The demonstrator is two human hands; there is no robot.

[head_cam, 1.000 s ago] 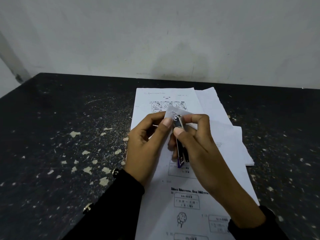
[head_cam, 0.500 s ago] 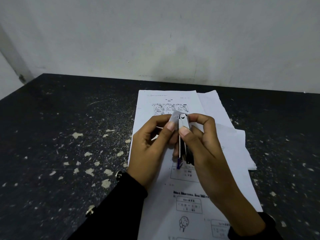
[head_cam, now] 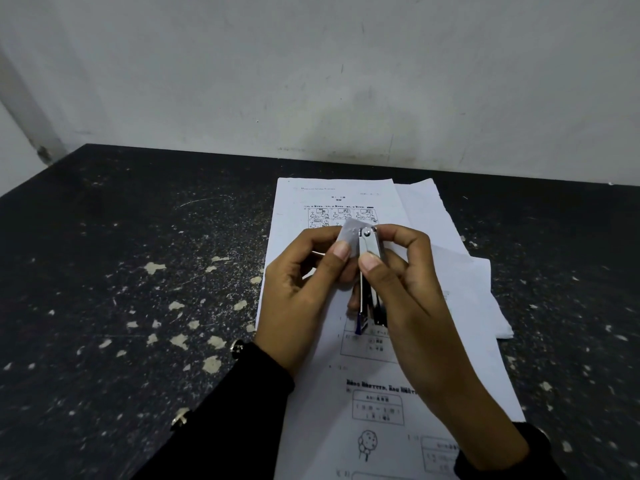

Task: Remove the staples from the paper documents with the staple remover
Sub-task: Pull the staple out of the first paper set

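My right hand (head_cam: 412, 299) grips a metal staple remover (head_cam: 368, 271), thumb on its top plate, its dark blue rear end pointing down toward me. My left hand (head_cam: 301, 292) pinches the lifted corner of a paper document (head_cam: 349, 235) right beside the tool's tip. Both hands are raised just above a printed worksheet (head_cam: 332, 199) lying flat on the table. The staple itself is too small to make out.
More white sheets (head_cam: 485, 289) lie fanned out under and to the right of the worksheet. The black table (head_cam: 121, 254) is speckled with chipped pale spots. A white wall (head_cam: 311, 81) rises straight behind the table's far edge.
Both hands and the tool have stayed together in nearly the same grip. The remover has turned a little more upright, and the view has shifted slightly.
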